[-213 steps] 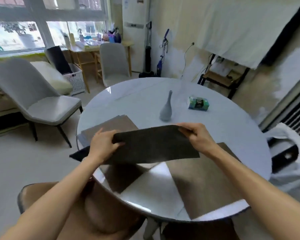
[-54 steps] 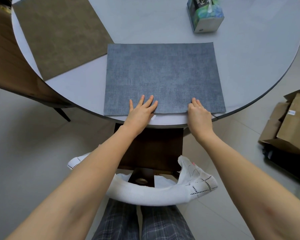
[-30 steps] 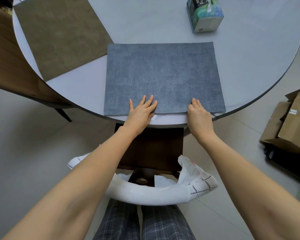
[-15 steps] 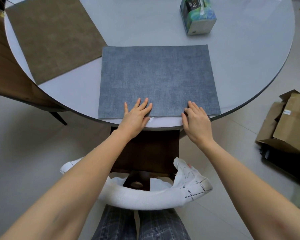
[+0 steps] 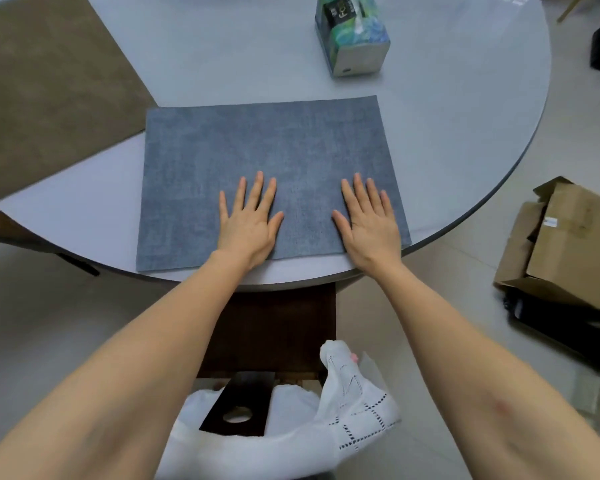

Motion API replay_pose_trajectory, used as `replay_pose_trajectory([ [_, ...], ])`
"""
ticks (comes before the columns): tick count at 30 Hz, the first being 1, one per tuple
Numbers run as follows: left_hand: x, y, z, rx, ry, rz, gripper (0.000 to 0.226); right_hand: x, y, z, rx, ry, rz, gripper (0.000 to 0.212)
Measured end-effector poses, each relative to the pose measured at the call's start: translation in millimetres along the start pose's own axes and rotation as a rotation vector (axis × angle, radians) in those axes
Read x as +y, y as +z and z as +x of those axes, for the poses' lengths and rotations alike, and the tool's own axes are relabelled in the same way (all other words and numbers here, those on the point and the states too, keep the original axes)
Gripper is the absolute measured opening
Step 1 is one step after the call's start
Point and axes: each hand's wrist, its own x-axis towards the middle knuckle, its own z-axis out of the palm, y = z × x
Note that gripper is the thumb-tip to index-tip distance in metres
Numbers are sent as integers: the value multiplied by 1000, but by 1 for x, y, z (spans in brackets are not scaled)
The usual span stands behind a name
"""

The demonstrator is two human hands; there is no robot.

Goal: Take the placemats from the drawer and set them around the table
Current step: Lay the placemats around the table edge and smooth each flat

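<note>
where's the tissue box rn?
Head view: the green patterned tissue box stands on the round grey table, far side right of centre, beyond the blue-grey rectangular placemat, apart from it.

Even, soft daylight, faint glare on the table [image 5: 465, 109] top right, wide-angle bowing at edges, slight blur throughout.

Colours and patterns, table area

Placemat [image 5: 257, 147]: mottled blue-grey. Second placemat [image 5: 45, 88]: mottled olive-brown. Table [image 5: 447, 109]: pale grey, glossy. Tissue box [image 5: 352, 32]: green-blue print, white base. Cloth [image 5: 343, 420]: white, openwork grid.
</note>
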Motion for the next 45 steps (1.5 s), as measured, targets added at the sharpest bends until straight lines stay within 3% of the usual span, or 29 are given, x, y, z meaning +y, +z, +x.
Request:
replay_pose_trajectory([
  [4, 7, -14, 3, -17, -3, 48, 58, 36, -10, -21, -22, 127, 23, 66],
  [9, 8, -46, 37, 214, 42, 88, 34, 38, -20, 3, 55, 464, 40, 68],
  [11, 9, -51, 64, 230, 85, 35, 35, 26, -25, 37, 105, 357, 58, 67],
  [13, 12, -45, 86, 137, 110, 23, 50, 6, -28, 80, 120, 163, 78, 64],
  [15, 11, -31, 99, 58, 88, 64, 62, -16, -25, 118, 65, -30, 88, 63],
  [17, 7, -18, 103, 83, 69, 92, 63, -26, -17, 142, -25, -214, 57, 64],
  [19, 6, -16, 104, 93, 84, 87, 63, -13, -15, 159, -42, -290, -11, 64],
  [24, 6, -19, 105, 61, 75, 67, 63, 43, -33, 185, -28, 90, -3, 65],
  [27, 1, -31, 111, 64, 111, 23, 58, 35, -35, 177, -24, 207, -110, 67],
  [32, -36, -63, 136, 278, 136, -249, 40, -71, -17, 156, 17, 38, 82, 60],
  [35, -58, -63, 145, 197, 86, -226, 46, -126, 2, 146, 21, 28, 101, 59],
  [37, -69, -54, 146, 94, 129, -69, 52, -138, 13, 139, 71, 56, 49, 60],
  [39, -82, -48, 148, 110, 157, 45, 57, -138, 18, 138, 91, 62, 15, 60],
  [45, -134, -53, 137, 198, -140, 39, 65, -138, 21, 140, 110, 64, 8, 61],
])
